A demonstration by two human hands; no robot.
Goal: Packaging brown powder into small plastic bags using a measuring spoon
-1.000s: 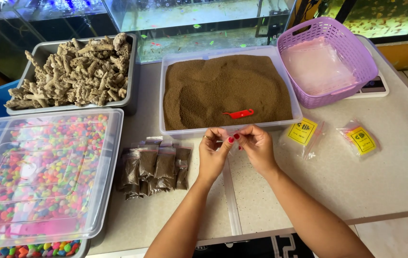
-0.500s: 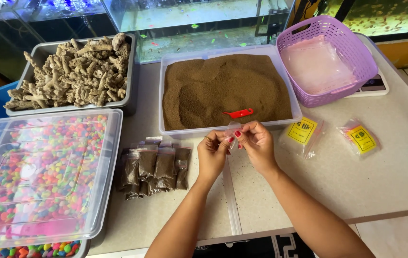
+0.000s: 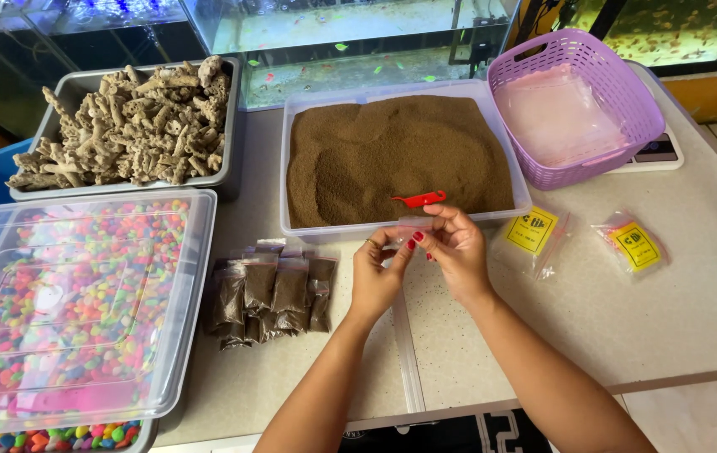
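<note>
Pinching a small clear bag (image 3: 415, 226) between both hands, left hand (image 3: 378, 273) and right hand (image 3: 457, 252) closed on its mouth, you hold it over the worktop (image 3: 669, 310) beside the tray of brown granules (image 3: 400, 155), apparently opening it; filling calls for the red scoop (image 3: 419, 200).

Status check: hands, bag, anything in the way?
Left hand and right hand pinch a small clear bag at the brown granule tray. Red scoop lies on the granules. Nothing blocking.

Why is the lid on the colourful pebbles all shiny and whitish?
Head view: daylight glares off the clear lid, washing out the pebbles beneath; both hands, left and right, look sharp; the fish tank behind is dimmer.
</note>
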